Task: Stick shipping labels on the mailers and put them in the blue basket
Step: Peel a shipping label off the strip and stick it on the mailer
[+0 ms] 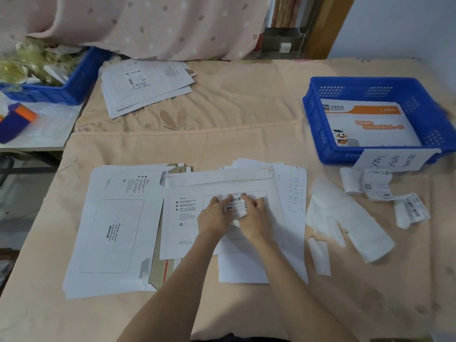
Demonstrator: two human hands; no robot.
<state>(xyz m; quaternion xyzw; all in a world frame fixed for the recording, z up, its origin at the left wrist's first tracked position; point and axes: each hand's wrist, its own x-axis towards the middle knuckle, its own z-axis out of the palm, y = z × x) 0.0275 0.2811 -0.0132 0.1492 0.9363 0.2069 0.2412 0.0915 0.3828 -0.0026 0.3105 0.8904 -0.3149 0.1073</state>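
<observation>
Head view, catalogued by size: peach-covered table (222, 114); blue basket (313, 124) far right, one mailer (375, 129) inside; white mailer (222, 218) centre; left hand (213, 215) and right hand (255, 214), fingers nearly flat, pressed on shipping label (235, 204) atop white mailer's marked box.

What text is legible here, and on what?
"Please attach sto express waybill here": left mailer.
"sto express": mailer in the blue basket.
Handwritten sign on the basket: characters unclear.
Label under both hands, loose labels, far stack: barcodes, print too small.
</observation>
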